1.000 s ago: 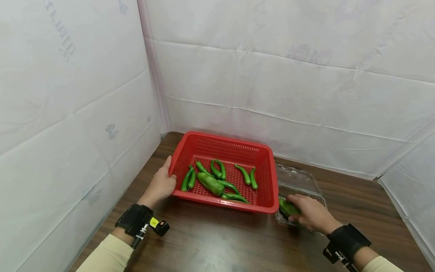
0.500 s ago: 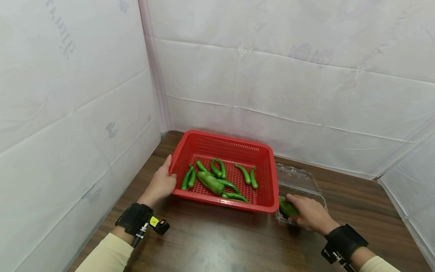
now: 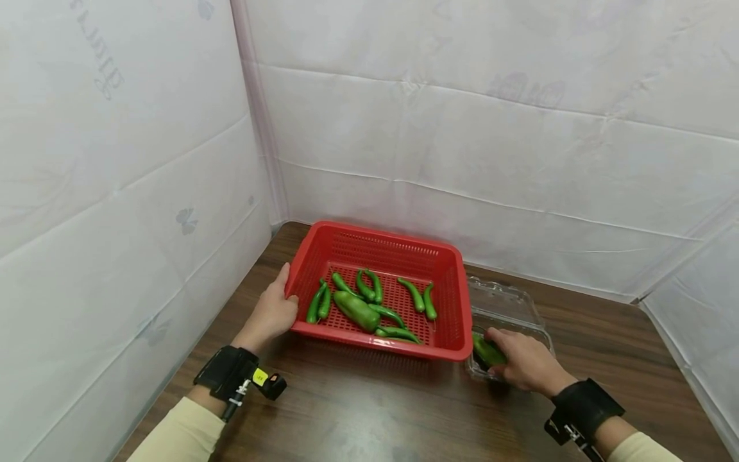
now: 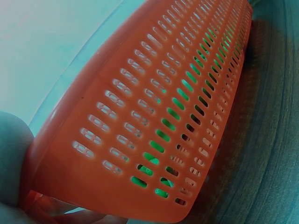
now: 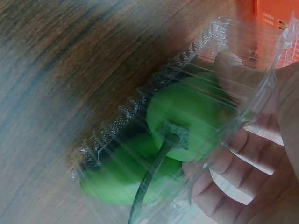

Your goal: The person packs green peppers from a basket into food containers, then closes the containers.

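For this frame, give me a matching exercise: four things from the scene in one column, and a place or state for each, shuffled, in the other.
Things:
1. left hand
2. right hand
3. red basket
4. clear plastic box

Places or states:
A. lid open, to the right of the basket
B. holds a green pepper in the clear box
C. grips the basket's left rim
D. has slim green chillies lying in it

Pairs: 1-C, 2-B, 3-D, 4-A
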Available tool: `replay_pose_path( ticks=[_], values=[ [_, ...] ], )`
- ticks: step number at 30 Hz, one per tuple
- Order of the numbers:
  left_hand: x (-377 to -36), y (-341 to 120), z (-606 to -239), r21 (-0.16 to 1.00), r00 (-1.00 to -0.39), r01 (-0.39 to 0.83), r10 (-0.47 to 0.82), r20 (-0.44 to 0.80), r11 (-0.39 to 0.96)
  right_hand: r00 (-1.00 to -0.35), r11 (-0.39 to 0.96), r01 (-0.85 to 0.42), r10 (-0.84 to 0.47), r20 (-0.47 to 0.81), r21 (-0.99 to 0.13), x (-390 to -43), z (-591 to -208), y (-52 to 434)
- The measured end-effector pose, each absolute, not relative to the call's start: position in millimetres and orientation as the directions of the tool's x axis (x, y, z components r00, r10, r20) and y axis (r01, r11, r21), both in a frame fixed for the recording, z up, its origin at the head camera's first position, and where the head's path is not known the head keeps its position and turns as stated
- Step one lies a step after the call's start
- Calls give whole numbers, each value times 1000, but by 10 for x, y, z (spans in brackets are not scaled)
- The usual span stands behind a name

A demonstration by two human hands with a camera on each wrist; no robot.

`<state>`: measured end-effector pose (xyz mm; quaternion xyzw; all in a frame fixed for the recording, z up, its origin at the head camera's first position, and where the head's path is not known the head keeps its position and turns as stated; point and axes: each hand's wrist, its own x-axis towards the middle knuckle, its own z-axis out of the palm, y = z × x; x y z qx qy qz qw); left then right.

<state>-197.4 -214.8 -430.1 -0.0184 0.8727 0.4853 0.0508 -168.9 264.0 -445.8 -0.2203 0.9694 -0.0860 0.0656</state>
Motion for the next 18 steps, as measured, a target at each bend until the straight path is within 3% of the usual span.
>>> replay_pose_path(
  ticks=[18],
  values=[
    [-1975, -2154, -4295, 848, -992, -91, 24, -122, 523, -905, 891, -393, -418, -74, -228, -1698, -4420, 2667]
  ],
)
